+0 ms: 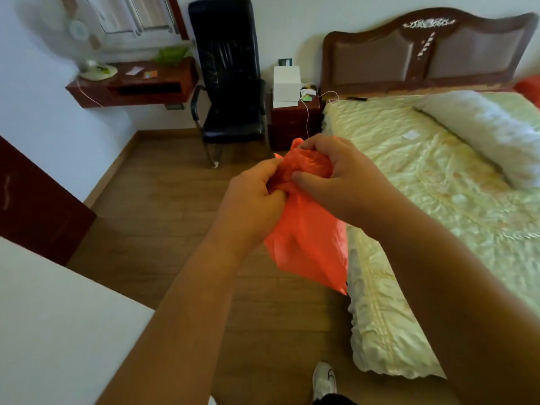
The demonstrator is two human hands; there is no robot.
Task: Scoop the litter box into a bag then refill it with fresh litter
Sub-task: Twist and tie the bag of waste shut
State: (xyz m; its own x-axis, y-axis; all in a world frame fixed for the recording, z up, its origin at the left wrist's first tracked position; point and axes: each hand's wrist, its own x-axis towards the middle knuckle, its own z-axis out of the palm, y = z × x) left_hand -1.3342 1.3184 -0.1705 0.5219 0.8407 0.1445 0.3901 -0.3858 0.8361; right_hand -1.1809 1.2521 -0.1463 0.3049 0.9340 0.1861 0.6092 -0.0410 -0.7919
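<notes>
**Bag in hand, nothing scooped yet**

You are at the very start of this job. Your left hand (257, 188) and your right hand (336, 173) both have their fingers curled into the bunched top of the orange plastic bag (306, 238), each grip pinching crumpled film close beside the other. The bag hangs in mid-air in front of you, over the wooden floor (152, 206) and just left of the near corner of the bed (438, 176). Its lower part falls flat and slack, so I judge it holds nothing, and its mouth looks not yet opened.

What is done, as far as you can see here: you have a bag, and that is all.

What is left is nearly everything:
- work the mouth of the bag open;
- find the litter box, which is not in view;
- scoop its contents into the bag;
- pour in fresh litter. Neither a scoop nor a litter supply shows anywhere in the room.

The far side holds a black chair (230, 83), a nightstand (293, 121) beside it, and a wall shelf (131, 86) on the far left. None of these carries anything you need for the task, so expect to move elsewhere once the bag is open.
</notes>
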